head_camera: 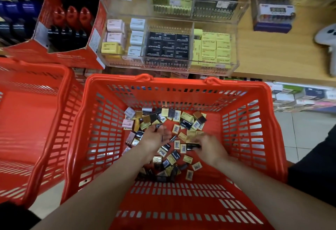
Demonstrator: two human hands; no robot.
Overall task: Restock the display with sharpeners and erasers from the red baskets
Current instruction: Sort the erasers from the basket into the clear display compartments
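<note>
Both my hands reach down into the red basket (269, 117) in front of me. Its floor is strewn with several small erasers (183, 118) in black, yellow, pink and grey wrappers. My left hand (154, 137) is cupped with a few dark erasers in its palm. My right hand (209, 146) pinches a black eraser (192, 147) at its fingertips. Above the basket stands the clear acrylic display (234, 66), its compartments stacked with yellow, black, pink and pale blue erasers.
A second red basket (32, 113) sits at the left. A red cardboard box (72, 55) of red and black sharpeners stands left of the display. The wooden shelf (272, 57) holds a white handheld device (327, 38) at the right. A dark-clothed leg (316, 166) is beside the basket.
</note>
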